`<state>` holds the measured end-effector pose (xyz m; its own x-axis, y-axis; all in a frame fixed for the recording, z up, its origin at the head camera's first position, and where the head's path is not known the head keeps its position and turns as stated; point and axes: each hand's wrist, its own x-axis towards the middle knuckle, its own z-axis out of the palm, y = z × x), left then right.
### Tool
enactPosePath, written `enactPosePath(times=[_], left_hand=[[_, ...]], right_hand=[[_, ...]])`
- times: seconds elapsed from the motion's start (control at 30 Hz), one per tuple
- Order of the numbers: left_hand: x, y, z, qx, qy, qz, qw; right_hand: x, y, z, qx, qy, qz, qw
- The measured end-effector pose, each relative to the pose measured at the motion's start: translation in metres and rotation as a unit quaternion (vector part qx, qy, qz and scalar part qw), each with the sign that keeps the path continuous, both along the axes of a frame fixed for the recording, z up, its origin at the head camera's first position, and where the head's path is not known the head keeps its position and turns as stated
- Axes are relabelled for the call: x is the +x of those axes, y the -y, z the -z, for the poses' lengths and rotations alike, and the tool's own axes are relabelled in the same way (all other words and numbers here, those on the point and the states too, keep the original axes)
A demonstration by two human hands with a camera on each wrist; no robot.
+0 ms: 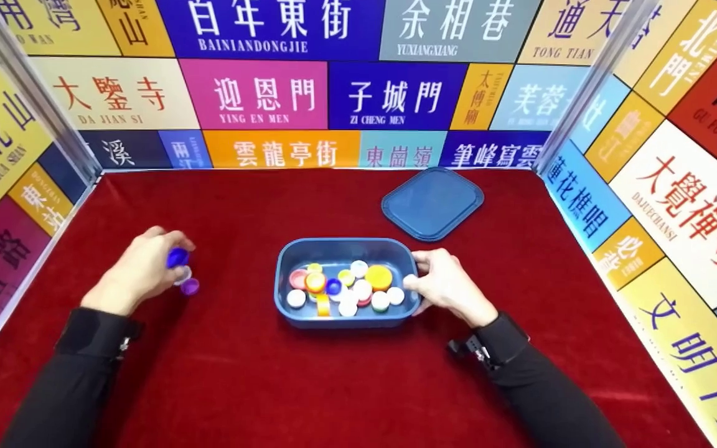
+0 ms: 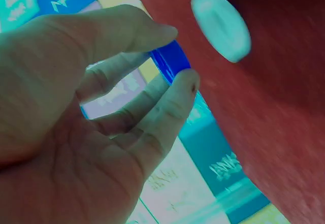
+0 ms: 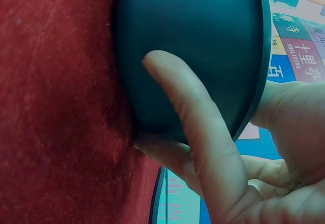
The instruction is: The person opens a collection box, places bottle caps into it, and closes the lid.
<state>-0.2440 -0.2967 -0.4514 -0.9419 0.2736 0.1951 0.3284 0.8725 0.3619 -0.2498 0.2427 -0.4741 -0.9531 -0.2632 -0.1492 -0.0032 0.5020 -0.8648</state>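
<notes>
My left hand (image 1: 140,267) is at the left of the red cloth, pinching a blue bottle cap (image 2: 174,61) between thumb and fingertip. Just beside it are a white cap (image 2: 222,27) and a purple cap (image 1: 190,287). Mid-table stands a dark blue plastic box (image 1: 346,323), upright and lidless, with several bottle caps of mixed colours inside. My right hand (image 1: 449,283) grips the right end of this box. In the right wrist view, its fingers lie along the outer wall (image 3: 203,26), and the thumb is partly hidden past the rim.
A flat dark blue lid (image 1: 433,202) lies behind the box, toward the back right. Red cloth (image 1: 240,386) covers the table. Panels with printed signs (image 1: 256,93) wall in the back and both sides, with metal posts (image 1: 595,87) at the corners.
</notes>
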Motion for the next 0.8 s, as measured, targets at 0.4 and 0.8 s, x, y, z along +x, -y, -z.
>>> enactPosePath(times=[0.4,0.8], left_hand=[[0.020,-0.096,-0.021,0.043,-0.045,0.114,0.9915],[0.035,-0.149,-0.017,0.006,-0.015,0.208,0.9781]], right_hand=[[0.000,-0.001,0.000,0.004,0.001,0.003,1.000],[0.000,0.000,-0.001,0.008,0.002,0.002,1.000]])
